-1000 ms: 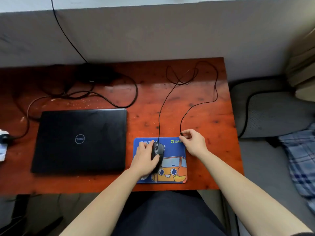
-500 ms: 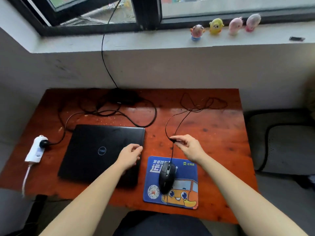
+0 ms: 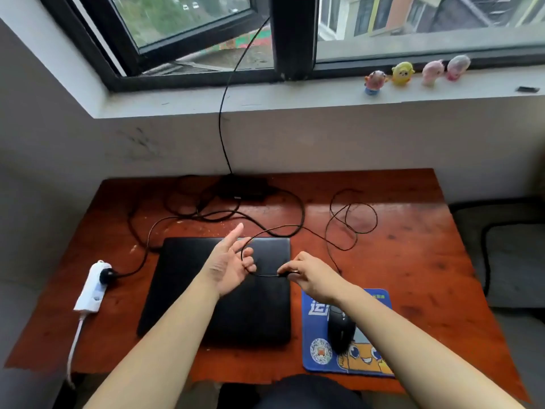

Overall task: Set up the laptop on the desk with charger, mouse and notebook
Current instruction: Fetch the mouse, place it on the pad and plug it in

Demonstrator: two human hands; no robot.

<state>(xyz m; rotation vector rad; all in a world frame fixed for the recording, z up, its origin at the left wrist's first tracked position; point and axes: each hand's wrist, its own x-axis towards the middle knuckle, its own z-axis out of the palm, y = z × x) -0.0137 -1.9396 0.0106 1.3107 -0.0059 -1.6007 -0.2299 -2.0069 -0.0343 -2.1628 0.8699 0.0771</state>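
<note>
Mouse cable [image 3: 277, 227] | right hand [image 3: 309, 277] pinches it | left hand [image 3: 227, 267] spread | over laptop [image 3: 182, 276]

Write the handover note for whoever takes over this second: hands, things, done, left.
Left hand: open, fingers spread beside a loop of the mouse cable.
Right hand: pinches the cable's end above the laptop.
Things: laptop closed on the desk; mouse on the mouse pad; charger brick at the back; a plug sits in the power strip.
Done: laptop, mouse and charger laid out.
Left: plug the mouse cable in, open the lid, bring a notebook (none in view).
</note>
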